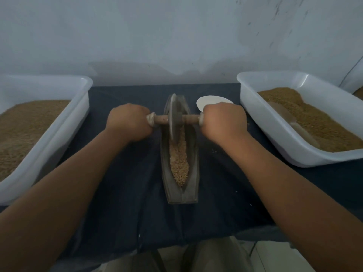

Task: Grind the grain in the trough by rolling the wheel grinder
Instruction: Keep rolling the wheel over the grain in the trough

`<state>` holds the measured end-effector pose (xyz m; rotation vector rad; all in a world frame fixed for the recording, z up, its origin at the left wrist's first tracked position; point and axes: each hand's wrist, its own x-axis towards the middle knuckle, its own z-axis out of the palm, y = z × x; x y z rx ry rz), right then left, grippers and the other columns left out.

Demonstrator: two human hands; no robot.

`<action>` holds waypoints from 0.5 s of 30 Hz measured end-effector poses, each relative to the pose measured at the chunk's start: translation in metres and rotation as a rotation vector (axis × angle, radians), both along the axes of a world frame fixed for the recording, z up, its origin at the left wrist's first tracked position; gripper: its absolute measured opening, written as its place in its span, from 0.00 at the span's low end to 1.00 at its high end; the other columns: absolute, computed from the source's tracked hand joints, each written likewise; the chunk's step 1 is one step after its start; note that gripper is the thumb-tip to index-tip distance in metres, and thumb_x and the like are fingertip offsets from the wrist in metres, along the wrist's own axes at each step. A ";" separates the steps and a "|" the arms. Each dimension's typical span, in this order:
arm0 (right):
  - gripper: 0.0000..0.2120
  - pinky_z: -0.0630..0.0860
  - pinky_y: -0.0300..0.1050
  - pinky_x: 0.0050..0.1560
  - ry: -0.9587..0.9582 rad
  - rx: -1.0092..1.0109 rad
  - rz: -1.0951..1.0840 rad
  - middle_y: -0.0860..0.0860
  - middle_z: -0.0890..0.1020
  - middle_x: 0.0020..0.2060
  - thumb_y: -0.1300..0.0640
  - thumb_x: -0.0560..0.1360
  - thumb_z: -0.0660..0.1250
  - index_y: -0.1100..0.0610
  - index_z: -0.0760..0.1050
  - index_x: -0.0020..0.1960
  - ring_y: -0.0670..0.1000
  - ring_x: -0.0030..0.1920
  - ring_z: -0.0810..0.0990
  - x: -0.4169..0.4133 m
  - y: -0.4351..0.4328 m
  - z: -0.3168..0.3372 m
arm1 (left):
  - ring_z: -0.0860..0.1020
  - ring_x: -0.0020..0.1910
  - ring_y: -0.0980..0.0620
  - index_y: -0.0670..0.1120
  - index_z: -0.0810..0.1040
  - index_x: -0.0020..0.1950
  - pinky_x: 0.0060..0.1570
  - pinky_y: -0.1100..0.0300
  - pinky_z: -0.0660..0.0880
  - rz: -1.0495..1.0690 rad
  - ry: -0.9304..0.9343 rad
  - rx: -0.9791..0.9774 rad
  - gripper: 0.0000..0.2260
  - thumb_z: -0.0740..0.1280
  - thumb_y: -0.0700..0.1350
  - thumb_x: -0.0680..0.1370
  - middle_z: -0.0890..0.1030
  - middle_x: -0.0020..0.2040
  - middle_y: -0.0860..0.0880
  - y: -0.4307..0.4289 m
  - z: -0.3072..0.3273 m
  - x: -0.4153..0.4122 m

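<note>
Left hand (128, 121) fisted on the axle of the wheel grinder (173, 116), which lies crosswise at frame centre; the trough (193, 173) (grain (179, 165) along its groove) runs lengthwise up the frame; right hand (224, 122) fisted on the other end. Dark-clothed table (127, 193), pale wall (176, 36) above.

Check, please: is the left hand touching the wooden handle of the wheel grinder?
Touching. In the head view the left hand grips the left end of the wooden handle of the wheel grinder.

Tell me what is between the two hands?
In the head view, the grey disc-shaped wheel grinder on its wooden axle sits between the left hand and right hand.
</note>
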<state>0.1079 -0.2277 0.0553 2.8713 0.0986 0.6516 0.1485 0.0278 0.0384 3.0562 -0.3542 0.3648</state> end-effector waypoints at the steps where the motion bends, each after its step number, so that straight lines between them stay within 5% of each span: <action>1: 0.12 0.54 0.41 0.30 0.012 -0.022 0.004 0.48 0.70 0.27 0.55 0.74 0.67 0.53 0.70 0.33 0.50 0.27 0.64 -0.004 0.001 0.002 | 0.79 0.39 0.44 0.51 0.74 0.35 0.39 0.55 0.72 0.009 -0.002 -0.029 0.14 0.62 0.59 0.75 0.75 0.35 0.55 0.002 -0.004 -0.006; 5: 0.13 0.59 0.42 0.27 -0.006 -0.057 0.112 0.47 0.69 0.27 0.50 0.78 0.65 0.50 0.68 0.36 0.51 0.25 0.67 -0.048 -0.013 -0.012 | 0.68 0.25 0.53 0.53 0.67 0.32 0.29 0.62 0.62 -0.045 -0.209 0.049 0.18 0.62 0.59 0.78 0.70 0.28 0.57 0.017 -0.022 -0.058; 9: 0.15 0.53 0.37 0.25 -0.087 -0.002 0.206 0.46 0.65 0.25 0.47 0.75 0.69 0.49 0.66 0.35 0.50 0.21 0.63 -0.086 -0.026 -0.027 | 0.54 0.22 0.57 0.55 0.61 0.31 0.32 0.68 0.50 -0.120 -0.343 0.077 0.19 0.67 0.59 0.75 0.59 0.25 0.58 0.032 -0.025 -0.102; 12: 0.16 0.53 0.38 0.27 -0.119 -0.009 0.175 0.47 0.67 0.24 0.46 0.78 0.63 0.49 0.64 0.35 0.51 0.22 0.63 -0.060 -0.023 -0.029 | 0.65 0.22 0.51 0.52 0.65 0.31 0.29 0.64 0.57 -0.085 -0.290 0.102 0.20 0.67 0.58 0.77 0.66 0.26 0.56 0.023 -0.026 -0.083; 15: 0.15 0.59 0.42 0.29 -0.074 0.015 0.084 0.49 0.75 0.29 0.46 0.80 0.62 0.52 0.72 0.38 0.54 0.27 0.69 -0.014 -0.019 -0.027 | 0.74 0.31 0.48 0.52 0.70 0.34 0.34 0.58 0.68 -0.005 -0.200 0.074 0.17 0.61 0.59 0.79 0.74 0.32 0.54 0.002 -0.005 -0.037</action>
